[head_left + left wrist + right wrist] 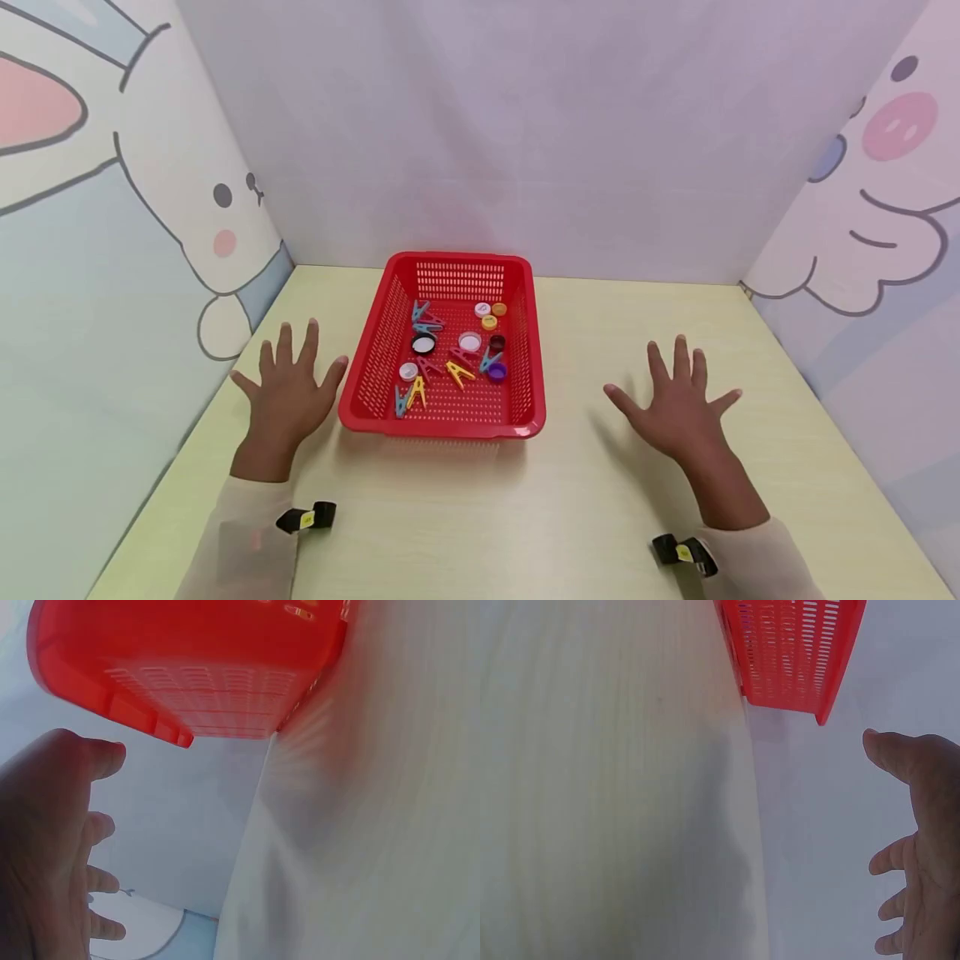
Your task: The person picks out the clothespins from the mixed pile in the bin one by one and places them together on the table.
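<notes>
A red plastic basket (pixel 442 427) with slotted walls stands on the table. Inside lie small clothespins in blue, pink and yellow, such as a yellow clothespin (pixel 460 374), and several bottle caps, among them a purple cap (pixel 497 372) and a black-rimmed cap (pixel 423 343). My left hand (pixel 291 398), fingers spread, hovers just left of the basket; its thumb is close to the basket wall (pixel 202 682) in the left wrist view. My right hand (pixel 681 417) is held farther off to the right, fingers spread, above the table. Neither hand holds anything.
The pale wood-look table (pixel 465 517) extends around the basket. A grey-white wall (pixel 510 150) rises behind it. Side panels with a cartoon rabbit (pixel 187 167) and a cartoon pig (pixel 862 208) bound the left and right. Dark straps sit at both wrists.
</notes>
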Available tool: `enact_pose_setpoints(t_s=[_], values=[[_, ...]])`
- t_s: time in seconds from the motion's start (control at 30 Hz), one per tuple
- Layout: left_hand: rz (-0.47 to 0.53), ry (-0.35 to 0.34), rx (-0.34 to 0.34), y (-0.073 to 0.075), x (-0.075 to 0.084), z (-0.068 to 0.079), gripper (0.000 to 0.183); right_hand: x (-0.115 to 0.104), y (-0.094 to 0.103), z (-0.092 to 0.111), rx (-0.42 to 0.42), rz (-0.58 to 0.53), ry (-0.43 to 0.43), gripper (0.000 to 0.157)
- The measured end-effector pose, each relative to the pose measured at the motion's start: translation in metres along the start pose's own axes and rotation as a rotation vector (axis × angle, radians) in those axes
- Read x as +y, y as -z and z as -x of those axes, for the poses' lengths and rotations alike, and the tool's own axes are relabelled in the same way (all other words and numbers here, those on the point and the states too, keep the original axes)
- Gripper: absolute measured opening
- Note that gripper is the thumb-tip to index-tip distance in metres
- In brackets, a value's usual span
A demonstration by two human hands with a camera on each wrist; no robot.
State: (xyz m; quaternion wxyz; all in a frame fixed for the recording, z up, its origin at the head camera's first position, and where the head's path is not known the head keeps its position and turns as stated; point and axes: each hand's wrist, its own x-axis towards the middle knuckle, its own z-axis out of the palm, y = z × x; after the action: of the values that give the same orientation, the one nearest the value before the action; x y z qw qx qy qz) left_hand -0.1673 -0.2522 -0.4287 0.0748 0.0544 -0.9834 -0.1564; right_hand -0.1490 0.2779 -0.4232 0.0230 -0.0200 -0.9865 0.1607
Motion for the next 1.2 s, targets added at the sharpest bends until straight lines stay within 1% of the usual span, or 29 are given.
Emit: enact_pose_setpoints(t_s=[0.13,0.23,0.37,0.5,0.57,0.67,0.73,0.8,0.87,0.93,1.0,1.1,1.2], values=[[0.011,0.002,0.012,0.005,0.007,0.001,0.088,-0.011,0.006,-0.005,-0.003,0.008,0.028,0.114],[0.032,-0.010,0.008,0.009,0.014,0.003,0.087,-0.020,0.011,-0.011,-0.009,0.010,0.055,0.113],[0.075,-0.035,-0.030,0.014,0.026,0.005,0.088,-0.037,0.018,-0.021,-0.024,0.019,0.095,0.112],[0.143,-0.042,-0.096,0.017,0.039,0.010,0.088,-0.060,0.025,-0.030,-0.044,0.036,0.143,0.110],[0.194,-0.044,-0.129,0.018,0.044,0.013,0.087,-0.071,0.028,-0.034,-0.052,0.041,0.169,0.108],[0.293,-0.058,-0.155,0.017,0.048,0.018,0.086,-0.087,0.033,-0.040,-0.061,0.050,0.205,0.105],[0.369,-0.079,-0.159,0.014,0.047,0.019,0.086,-0.096,0.034,-0.044,-0.066,0.054,0.236,0.102],[0.455,-0.120,-0.147,0.009,0.044,0.019,0.088,-0.105,0.034,-0.049,-0.066,0.053,0.275,0.097],[0.546,-0.158,-0.144,0.002,0.042,0.020,0.091,-0.113,0.033,-0.054,-0.062,0.042,0.336,0.092],[0.627,-0.193,-0.144,-0.004,0.040,0.021,0.095,-0.120,0.031,-0.060,-0.063,0.042,0.414,0.086],[0.697,-0.206,-0.154,-0.009,0.039,0.021,0.100,-0.127,0.028,-0.066,-0.075,0.050,0.493,0.081],[0.762,-0.206,-0.180,-0.012,0.039,0.022,0.105,-0.137,0.020,-0.075,-0.105,0.084,0.586,0.073],[0.779,-0.187,-0.203,-0.012,0.039,0.022,0.107,-0.145,0.014,-0.081,-0.136,0.112,0.631,0.067]])
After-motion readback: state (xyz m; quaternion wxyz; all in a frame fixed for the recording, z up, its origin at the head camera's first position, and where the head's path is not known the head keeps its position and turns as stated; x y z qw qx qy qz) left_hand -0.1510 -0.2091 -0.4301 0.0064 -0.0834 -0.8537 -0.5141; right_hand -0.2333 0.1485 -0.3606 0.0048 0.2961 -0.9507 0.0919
